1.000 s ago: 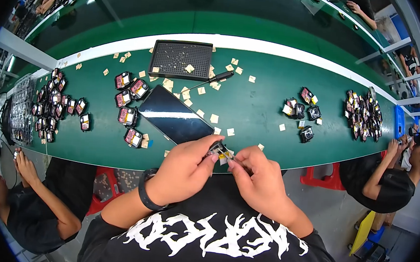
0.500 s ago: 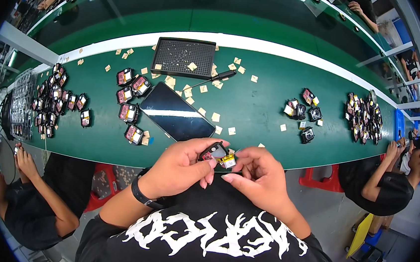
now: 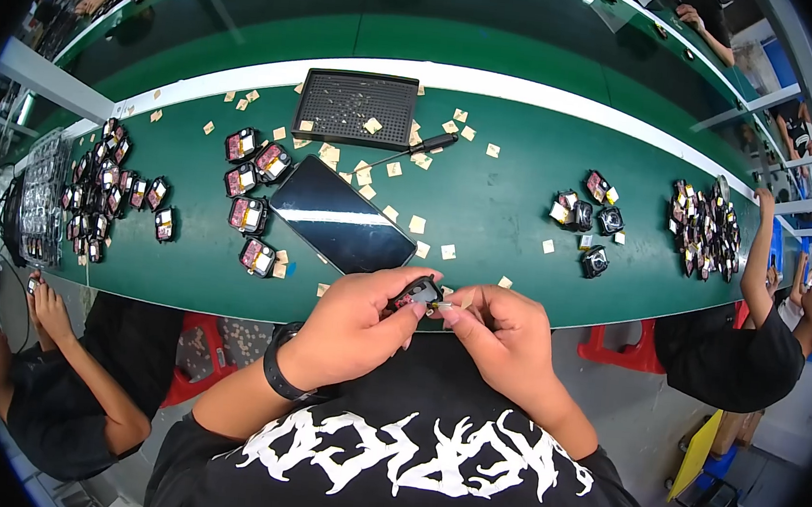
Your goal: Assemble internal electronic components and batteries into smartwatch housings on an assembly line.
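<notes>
Green bench (image 3: 487, 212) runs before me; just near of the dark tablet (image 3: 342, 215), my left hand (image 3: 351, 331) pinches a small black module (image 3: 417, 296), right hand (image 3: 505, 339) fingertips closed on its edge. Best kept steady and level.

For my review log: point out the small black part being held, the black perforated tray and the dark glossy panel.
small black part (image 3: 419, 294), head view, its top face.
black perforated tray (image 3: 353, 106), head view, mesh centre.
dark glossy panel (image 3: 342, 215), head view, its middle.

An assembly-line workshop — a long green belt (image 3: 487, 212) runs past seated workers (image 3: 756, 332) on both sides. Small parts (image 3: 102, 193) lie in heaps along it, beside a black tray (image 3: 356, 109) and scattered tan pads (image 3: 418, 224).
</notes>
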